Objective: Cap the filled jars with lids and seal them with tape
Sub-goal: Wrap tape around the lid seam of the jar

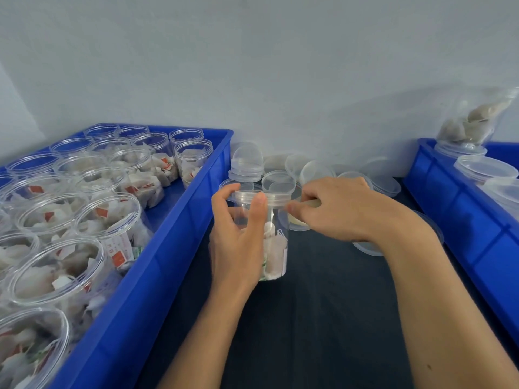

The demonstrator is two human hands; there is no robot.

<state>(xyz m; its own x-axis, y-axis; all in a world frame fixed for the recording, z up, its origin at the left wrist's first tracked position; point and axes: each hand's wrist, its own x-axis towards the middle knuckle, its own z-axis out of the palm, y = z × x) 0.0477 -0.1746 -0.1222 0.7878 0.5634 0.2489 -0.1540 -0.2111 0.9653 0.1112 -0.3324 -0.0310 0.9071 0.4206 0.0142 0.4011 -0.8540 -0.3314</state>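
A clear plastic jar (276,248) filled with tea bags stands on the dark table between two blue crates. A clear lid (269,198) sits on its mouth. My left hand (238,231) grips the jar, thumb pressed up against the lid's rim. My right hand (339,209) is just right of the lid, fingers curled around a roll of tape (299,221) and pinching its end at the lid's edge. The roll is mostly hidden under that hand.
The blue crate at the left (168,262) holds several open filled jars (106,217). Loose clear lids (247,164) lie scattered behind the jar by the wall. The blue crate at the right (460,220) holds capped jars (484,168) and a bag of tea bags (474,119).
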